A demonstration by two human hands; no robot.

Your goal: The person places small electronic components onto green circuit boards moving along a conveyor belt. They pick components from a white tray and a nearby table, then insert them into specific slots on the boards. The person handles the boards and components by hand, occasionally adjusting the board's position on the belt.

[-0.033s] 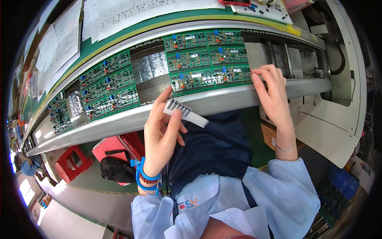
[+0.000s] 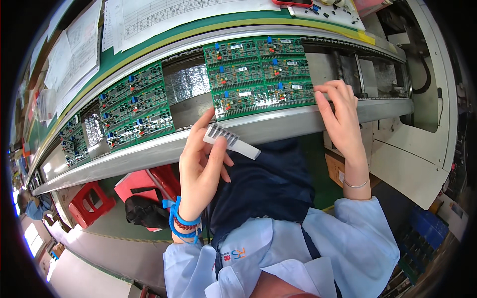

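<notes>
A green circuit board panel (image 2: 251, 82), crowded with blue, red and black parts and small white labels, lies across the rails of a metal conveyor. In my left hand (image 2: 198, 171) a white label strip (image 2: 243, 148) with black-striped labels is pinched under the thumb. The forefinger of that hand reaches the panel's near left corner. My right hand (image 2: 342, 119) is at the panel's right edge, with thumb and forefinger tips close together on it and the other fingers curled. Whether a fingertip goes under the board is hidden.
More circuit boards (image 2: 136, 107) sit further left on the conveyor, whose near rail (image 2: 149, 150) runs in front of me. Papers (image 2: 169, 20) and a tray with loose small parts (image 2: 338, 12) lie beyond. A red stool (image 2: 92, 203) stands at lower left, a pale machine housing (image 2: 417, 154) at right.
</notes>
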